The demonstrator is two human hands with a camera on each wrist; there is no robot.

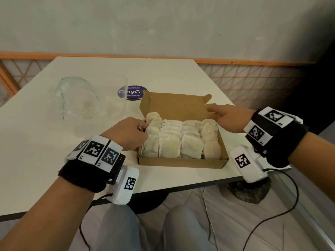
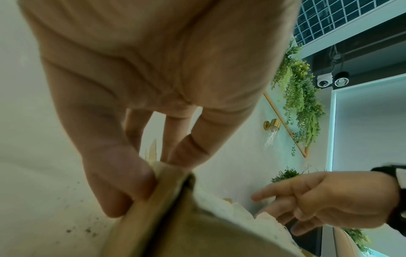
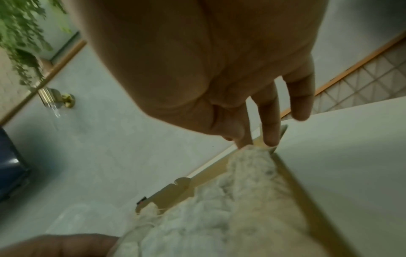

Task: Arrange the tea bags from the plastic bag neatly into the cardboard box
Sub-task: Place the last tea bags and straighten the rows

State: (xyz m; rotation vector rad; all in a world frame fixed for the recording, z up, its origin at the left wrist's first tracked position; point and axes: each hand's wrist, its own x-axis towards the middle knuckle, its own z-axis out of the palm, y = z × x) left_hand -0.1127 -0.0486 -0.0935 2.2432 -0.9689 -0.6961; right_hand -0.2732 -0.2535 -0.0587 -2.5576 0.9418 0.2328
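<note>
The brown cardboard box (image 1: 181,163) stands open near the table's front edge, its lid (image 1: 177,105) raised at the back. Rows of white tea bags (image 1: 181,140) fill it. My left hand (image 1: 130,133) is at the box's left side; in the left wrist view the left hand (image 2: 153,173) pinches the cardboard wall (image 2: 153,217) between thumb and fingers. My right hand (image 1: 226,117) reaches to the far right corner. In the right wrist view its straight fingertips (image 3: 270,137) touch the corner flap beside the tea bags (image 3: 219,217). The clear plastic bag (image 1: 79,98) lies crumpled at the back left.
The white table (image 1: 54,160) carries a round purple sticker (image 1: 131,92) behind the box. Its right edge lies close to the box. Below it are a stone table base (image 1: 248,192), black cables (image 1: 272,214) and my knees. A wall runs behind the table.
</note>
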